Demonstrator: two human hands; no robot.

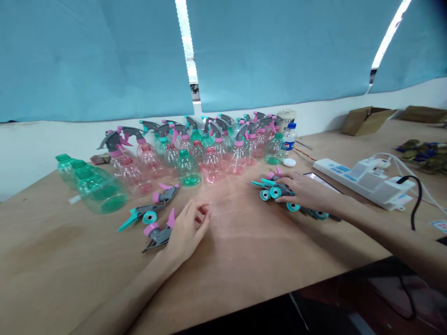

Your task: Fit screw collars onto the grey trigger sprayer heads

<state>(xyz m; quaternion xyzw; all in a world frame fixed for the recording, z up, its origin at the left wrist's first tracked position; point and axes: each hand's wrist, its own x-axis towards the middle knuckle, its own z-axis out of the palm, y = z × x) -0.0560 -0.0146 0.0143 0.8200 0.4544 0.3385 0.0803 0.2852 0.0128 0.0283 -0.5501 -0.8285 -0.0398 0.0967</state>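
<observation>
1. Head view, left hand: the left hand (188, 229) is just above or on the table (240, 265); I cannot tell which. Its fingers curl loosely, thumb apart from the index, with nothing visible in them.
2. Head view, beside the left hand: a grey trigger sprayer head with a pink collar (161, 236) lies just beside the wrist. Behind it are a grey sprayer head with a teal collar (148, 217) and another pink-collared sprayer head (166, 196).
3. Head view, right hand: the right hand (301, 190) rests over a pile of grey sprayer heads (292, 207), mostly teal-collared. Its fingers are bent and touch the pile; whether they grip one head, I cannot tell.
4. Head view, behind the hands: translucent spray bottles with fitted heads (238, 158) stand crowded together. In front of them are uncapped bottles, among them a green bottle (189, 170) and a pink bottle (212, 166). More green bottles (101, 188) stand at the far left, blurred.
5. Head view, right side: a blue-capped Pepsi bottle (289, 139) stands beside the group. A white power strip (349, 179) lies beyond the right forearm, and an open cardboard box (365, 122) sits farther back.
</observation>
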